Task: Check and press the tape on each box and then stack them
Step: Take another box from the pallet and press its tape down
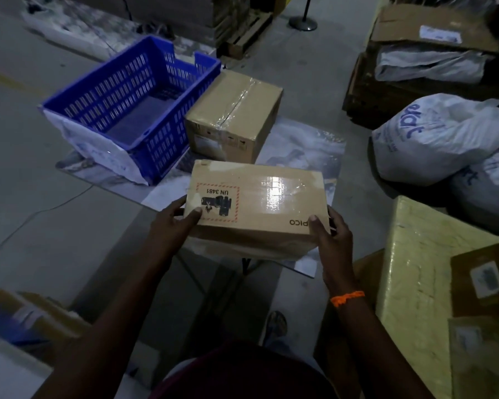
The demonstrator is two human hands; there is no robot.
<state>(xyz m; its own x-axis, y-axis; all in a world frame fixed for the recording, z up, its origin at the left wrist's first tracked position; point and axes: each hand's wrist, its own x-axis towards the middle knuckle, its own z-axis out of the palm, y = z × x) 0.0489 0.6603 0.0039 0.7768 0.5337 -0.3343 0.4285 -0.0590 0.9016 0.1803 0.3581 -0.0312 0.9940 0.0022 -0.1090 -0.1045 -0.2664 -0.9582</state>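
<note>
I hold a brown cardboard box [257,205] with a red-bordered UN 3481 label, the word PICO and shiny clear tape across its top. My left hand [173,223] grips its left end, thumb on the top face. My right hand [333,240] grips its right end, thumb on the top corner. The box hangs above the near edge of a small marble-patterned table [308,145]. A second brown box [234,116], taped along its top seam, stands on the table just beyond the held one.
A blue slatted plastic crate [133,105] with a white bag over its near corner sits left of the second box. White sacks [441,136] lie on the floor at right. A large yellow wrapped carton [415,277] with smaller parcels stands at near right. More boxes lie at lower left.
</note>
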